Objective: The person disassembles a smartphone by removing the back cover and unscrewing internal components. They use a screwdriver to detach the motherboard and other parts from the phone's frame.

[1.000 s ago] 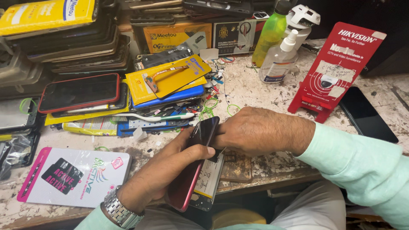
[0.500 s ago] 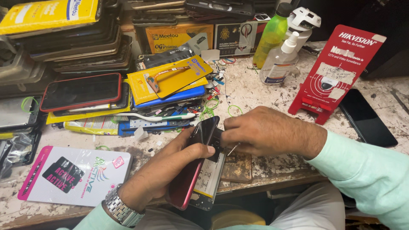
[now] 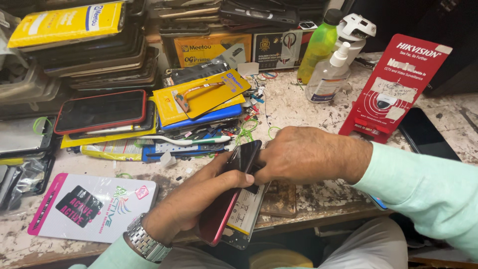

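My left hand point(image 3: 199, 197) grips a dark red phone point(image 3: 226, 199) that is opened up, its back cover tilted up on edge and the body with a white-labelled battery point(image 3: 247, 211) lying below it. My right hand point(image 3: 303, 154) comes in from the right and presses its fingertips against the phone's top end, between cover and body. A thin tool may be pinched in those fingers, but they hide it. A metal watch point(image 3: 144, 244) sits on my left wrist. Both sleeves are pale green.
The worn, stained bench point(image 3: 298, 107) holds piles of phone parts at the left, a red-rimmed phone point(image 3: 102, 110), yellow packets point(image 3: 199, 97), a white card packet point(image 3: 92, 206), a green bottle point(image 3: 318, 45), a clear pump bottle point(image 3: 328, 79), a red card box point(image 3: 393, 89) and a black phone point(image 3: 428, 134).
My right hand has shifted slightly along the phone's top end and its fingers have closed in tighter. The left hand still holds the phone in the same place.
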